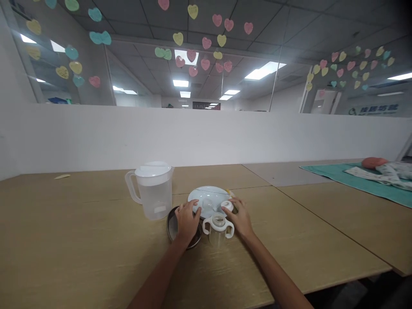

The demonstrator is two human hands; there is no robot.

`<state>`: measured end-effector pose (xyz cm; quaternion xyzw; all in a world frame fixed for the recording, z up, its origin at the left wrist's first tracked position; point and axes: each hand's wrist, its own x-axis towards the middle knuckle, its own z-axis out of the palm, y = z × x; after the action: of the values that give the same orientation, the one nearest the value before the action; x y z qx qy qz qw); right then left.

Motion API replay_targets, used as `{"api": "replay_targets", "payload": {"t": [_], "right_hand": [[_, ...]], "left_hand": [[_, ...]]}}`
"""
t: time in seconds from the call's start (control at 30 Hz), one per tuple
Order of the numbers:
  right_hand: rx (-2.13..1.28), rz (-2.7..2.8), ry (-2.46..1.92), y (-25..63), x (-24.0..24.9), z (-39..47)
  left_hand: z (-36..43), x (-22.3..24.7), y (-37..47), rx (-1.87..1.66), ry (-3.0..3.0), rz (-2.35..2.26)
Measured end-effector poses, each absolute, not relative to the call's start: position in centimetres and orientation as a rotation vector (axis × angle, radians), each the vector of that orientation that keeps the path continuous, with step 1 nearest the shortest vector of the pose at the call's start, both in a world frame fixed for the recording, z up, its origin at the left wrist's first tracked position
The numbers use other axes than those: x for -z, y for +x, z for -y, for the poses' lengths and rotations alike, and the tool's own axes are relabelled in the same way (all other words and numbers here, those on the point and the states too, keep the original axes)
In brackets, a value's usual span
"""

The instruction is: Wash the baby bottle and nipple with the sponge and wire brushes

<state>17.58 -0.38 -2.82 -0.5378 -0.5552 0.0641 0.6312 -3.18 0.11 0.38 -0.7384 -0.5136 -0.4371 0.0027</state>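
My right hand (pixel 240 218) has its thumb and fingers closed around a white ring-shaped bottle cap (pixel 227 205), at the right side of a white oval plate (pixel 200 194). Over a dark round dish (pixel 172 223) hovers my left hand (pixel 187 219), its thumb and forefinger apart at the plate's left edge; nothing shows between them. A small clear dome-shaped piece (pixel 207 204) lies on the plate between my hands. In front of the plate a clear baby bottle (pixel 218 236) stands upright without a lid, its white two-handled collar (pixel 206 223) around the neck.
A translucent lidded pitcher (pixel 156 197) stands left of the dish. Behind the right hand a thin yellowish thing (pixel 229 192) lies by the plate. A green cloth (pixel 334 174) with a reddish object (pixel 374 162) covers the far right. A white wall (pixel 206 137) bounds the table's back.
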Motion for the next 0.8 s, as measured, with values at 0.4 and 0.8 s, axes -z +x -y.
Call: {"api": "replay_targets", "payload": {"t": [0.4, 0.8], "right_hand": [[0.000, 1.448, -1.335, 17.8, 3.6, 0.0], [-0.064, 1.252, -1.322, 18.0, 3.4, 0.4]], "left_hand": [[-1.7, -2.0, -7.1, 1.896, -1.236, 1.670], [-3.3, -1.4, -10.1, 1.654, -1.254, 2.190]]}}
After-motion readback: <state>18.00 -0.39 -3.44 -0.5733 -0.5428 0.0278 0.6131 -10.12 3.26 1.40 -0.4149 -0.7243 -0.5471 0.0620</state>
